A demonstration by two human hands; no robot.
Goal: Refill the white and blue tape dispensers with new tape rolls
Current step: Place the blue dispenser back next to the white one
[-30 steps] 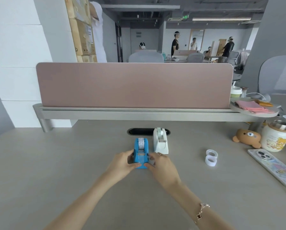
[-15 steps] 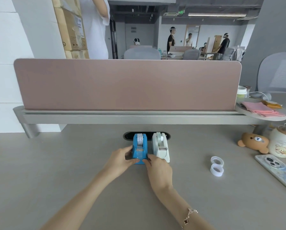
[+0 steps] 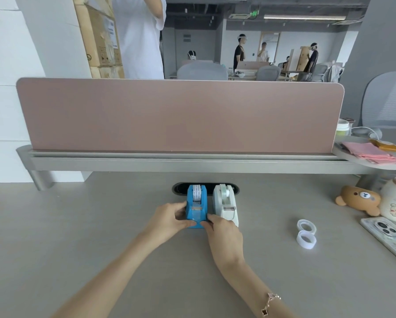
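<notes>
Both hands hold the blue tape dispenser (image 3: 196, 208), which stands on the grey table (image 3: 77, 237) in the centre of the frame, just in front of the dark oval cable opening (image 3: 179, 188). The left hand (image 3: 169, 218) grips the dispenser from its left side, with the thumb curled against the near front end and the fingers on the side wall. The right hand (image 3: 223, 232) pinches the near front end from the right, with the fingertips at the lower edge. A roll of tape with small print sits in the top of the blue dispenser. The white tape dispenser (image 3: 225, 206) stands just beside it on the right, also with a roll inside, and the right hand covers its near corner. In the right part of the frame two empty-looking clear tape cores (image 3: 306, 234) lie on the table, touching one another, well apart from the dispensers. Farther right there are a brown bear toy (image 3: 360, 199), a white jar with a cartoon picture (image 3: 395, 205) and a phone (image 3: 390, 237) at the frame edge. A pink partition panel (image 3: 178, 115) stands behind the table.
</notes>
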